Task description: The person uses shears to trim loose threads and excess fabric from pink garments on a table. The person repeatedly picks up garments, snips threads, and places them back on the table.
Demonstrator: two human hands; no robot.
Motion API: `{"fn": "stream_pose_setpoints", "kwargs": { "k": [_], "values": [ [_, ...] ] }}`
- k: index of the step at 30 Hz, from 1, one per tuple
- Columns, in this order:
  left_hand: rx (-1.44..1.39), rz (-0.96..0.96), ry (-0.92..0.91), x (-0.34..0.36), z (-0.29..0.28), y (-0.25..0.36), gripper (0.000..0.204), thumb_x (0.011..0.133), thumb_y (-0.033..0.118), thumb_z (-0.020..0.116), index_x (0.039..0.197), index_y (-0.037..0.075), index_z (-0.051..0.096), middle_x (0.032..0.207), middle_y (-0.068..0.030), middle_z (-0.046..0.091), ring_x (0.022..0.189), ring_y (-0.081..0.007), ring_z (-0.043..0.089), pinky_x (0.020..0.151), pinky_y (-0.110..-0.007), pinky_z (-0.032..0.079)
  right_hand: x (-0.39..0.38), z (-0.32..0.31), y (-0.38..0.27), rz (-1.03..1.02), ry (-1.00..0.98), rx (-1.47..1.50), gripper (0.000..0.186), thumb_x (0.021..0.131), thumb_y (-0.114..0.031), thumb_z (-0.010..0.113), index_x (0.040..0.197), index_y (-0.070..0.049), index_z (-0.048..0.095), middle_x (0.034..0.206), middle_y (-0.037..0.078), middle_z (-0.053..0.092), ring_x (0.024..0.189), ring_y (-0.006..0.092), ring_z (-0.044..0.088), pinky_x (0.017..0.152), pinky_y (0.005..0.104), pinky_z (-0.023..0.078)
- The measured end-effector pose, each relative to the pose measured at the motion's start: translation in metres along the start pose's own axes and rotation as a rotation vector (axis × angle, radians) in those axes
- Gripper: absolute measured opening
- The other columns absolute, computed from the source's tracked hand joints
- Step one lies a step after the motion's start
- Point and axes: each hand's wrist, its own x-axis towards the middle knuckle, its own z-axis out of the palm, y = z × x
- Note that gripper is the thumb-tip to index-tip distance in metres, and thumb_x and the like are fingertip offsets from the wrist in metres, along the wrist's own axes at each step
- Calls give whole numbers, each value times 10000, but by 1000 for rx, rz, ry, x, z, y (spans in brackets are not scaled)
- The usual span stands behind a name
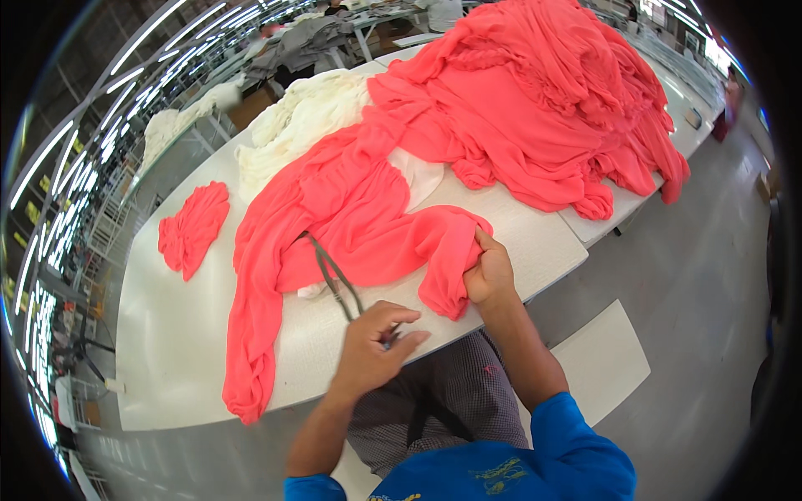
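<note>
Pinched in my right hand (488,271) is the end of a coral garment (342,200), perhaps a sleeve, near the table's front edge. The rest of that garment lies crumpled across the table, with one long part reaching toward the front left. My left hand (378,346) is curled over the front edge, thumb and index finger a little apart. Something small and dark shows between its fingers, too hidden to name. A grey-green cord-like loop (332,271) runs from the coral cloth down to this hand; whether the hand grips it I cannot tell.
On the pale table (175,351), a large coral fabric pile (535,100) stands at the back right. Cream cloth (309,108) lies at the back left, a small coral piece (194,230) at the left. A pale board (601,359) sits below the table at right.
</note>
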Motion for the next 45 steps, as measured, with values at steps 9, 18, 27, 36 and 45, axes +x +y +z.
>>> {"fn": "stream_pose_setpoints", "kwargs": {
  "k": [9,18,27,36,45],
  "values": [
    [-133,-72,294,-10,62,-45,385,756,16,750,1105,1,588,937,-18,579,578,-39,448,523,-193,388,-37,43,21,-28,-5,-65,341,1014,-181,368,1221,55,500,1237,162,581,1145,283,561,1020,416,435],
    [-79,-66,377,-3,61,-45,307,754,10,699,1046,-9,604,826,-8,617,637,-51,469,582,-222,420,-40,59,33,-45,17,-51,334,1014,-176,376,1218,61,495,1240,155,578,1151,284,555,1028,412,427],
    [-698,-201,404,-1,52,-50,256,826,29,672,1044,10,541,770,-36,601,540,-50,501,457,-184,383,-22,53,32,-134,-165,-459,368,983,-245,505,1241,17,500,1265,160,563,1165,252,552,992,369,438],
    [-1020,-241,477,-14,35,-54,226,869,36,650,1049,5,516,726,-21,572,464,-65,482,401,-198,341,-50,8,24,-1026,-271,-1642,376,854,-211,694,1119,17,557,1085,143,589,949,203,575,765,327,458],
    [-956,-260,454,-15,37,-51,226,888,64,656,1054,8,514,715,-26,586,486,-62,510,425,-187,368,-92,1,39,-240,-400,-1583,202,856,-103,703,992,25,627,779,48,636,654,63,536,590,220,433]
  ]
}}
